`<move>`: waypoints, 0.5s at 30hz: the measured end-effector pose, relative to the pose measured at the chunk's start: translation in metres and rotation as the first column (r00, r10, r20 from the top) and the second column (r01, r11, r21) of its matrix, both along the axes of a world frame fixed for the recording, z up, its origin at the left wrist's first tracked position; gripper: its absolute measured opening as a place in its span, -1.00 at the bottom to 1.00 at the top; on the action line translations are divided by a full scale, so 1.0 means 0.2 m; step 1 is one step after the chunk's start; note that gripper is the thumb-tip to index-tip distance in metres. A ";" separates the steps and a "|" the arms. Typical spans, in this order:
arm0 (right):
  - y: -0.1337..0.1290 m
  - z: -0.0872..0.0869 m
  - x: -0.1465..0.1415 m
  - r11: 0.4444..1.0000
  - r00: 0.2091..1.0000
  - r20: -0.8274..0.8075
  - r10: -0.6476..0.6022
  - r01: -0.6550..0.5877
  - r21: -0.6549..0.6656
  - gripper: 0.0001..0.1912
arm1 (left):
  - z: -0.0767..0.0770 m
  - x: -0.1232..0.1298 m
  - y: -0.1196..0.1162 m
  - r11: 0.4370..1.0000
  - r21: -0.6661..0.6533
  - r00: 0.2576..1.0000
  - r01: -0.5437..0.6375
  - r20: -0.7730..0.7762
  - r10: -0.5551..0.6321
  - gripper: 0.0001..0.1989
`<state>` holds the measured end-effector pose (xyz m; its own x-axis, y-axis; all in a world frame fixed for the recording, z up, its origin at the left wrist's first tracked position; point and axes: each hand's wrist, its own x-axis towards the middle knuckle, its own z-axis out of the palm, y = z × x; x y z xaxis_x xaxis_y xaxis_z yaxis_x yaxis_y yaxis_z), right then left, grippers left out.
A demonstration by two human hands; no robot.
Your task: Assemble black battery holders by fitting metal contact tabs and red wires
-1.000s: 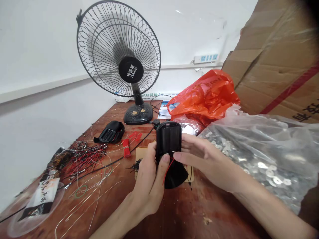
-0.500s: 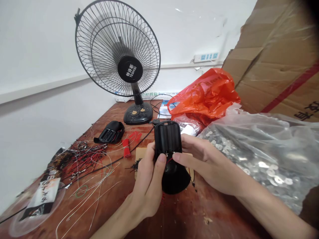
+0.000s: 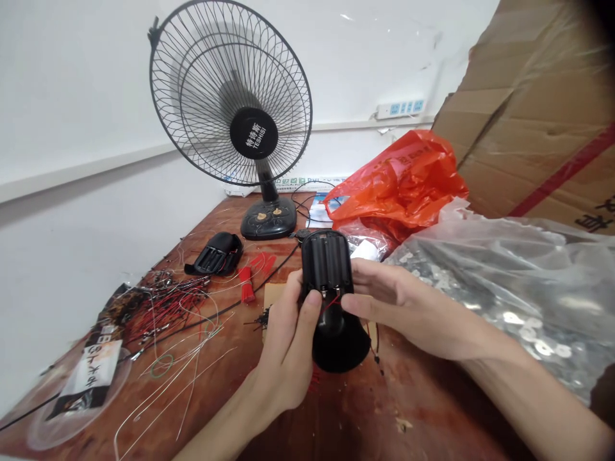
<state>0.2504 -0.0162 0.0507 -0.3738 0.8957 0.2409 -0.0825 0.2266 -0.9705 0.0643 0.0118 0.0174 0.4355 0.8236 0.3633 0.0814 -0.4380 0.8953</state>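
A black plastic housing (image 3: 327,262) with long battery-like slots is held upright between both hands, and its rounded glossy lower part hangs below them. My left hand (image 3: 291,336) grips its left side, the thumb near the lower end of the slots. On the right side, my right hand (image 3: 408,310) holds it too, thumb tip beside a short red wire (image 3: 332,302) at the middle. A dark wire with small ends (image 3: 378,355) hangs at the lower right. Behind the housing, a piece of tan board (image 3: 273,294) lies on the table.
A black fan (image 3: 269,218) stands at the back. Left are a second black housing (image 3: 214,255), red wires (image 3: 166,307), a red bundle (image 3: 246,286) and a plastic bag (image 3: 86,378). Right are an orange bag (image 3: 408,186), a clear bag of metal discs (image 3: 519,307) and a cardboard box (image 3: 538,109).
My right thumb has shifted slightly right, so more of the red wire shows. The whole view has moved a little, and the housing sits slightly further right.
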 end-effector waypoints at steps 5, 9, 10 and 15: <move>0.00 0.00 -0.03 0.999 0.998 -0.030 -0.052 0.052 -0.015 -0.52 | 0.00 0.00 0.01 1.000 -0.004 1.000 0.008 0.012 -0.008 -0.70; -0.01 0.00 -0.03 0.999 0.998 -0.034 -0.047 0.047 0.004 -0.52 | 0.00 0.00 0.02 0.999 -0.011 0.998 0.043 0.040 -0.043 -0.71; -0.01 0.00 -0.04 0.999 0.998 -0.032 -0.048 0.048 0.004 -0.52 | -0.01 0.00 0.02 0.999 -0.015 0.998 0.045 0.042 -0.044 -0.71; -0.02 0.00 -0.04 0.998 0.997 -0.040 -0.060 0.060 0.009 -0.56 | -0.01 0.00 0.01 1.000 -0.005 0.999 0.014 0.041 -0.014 -0.70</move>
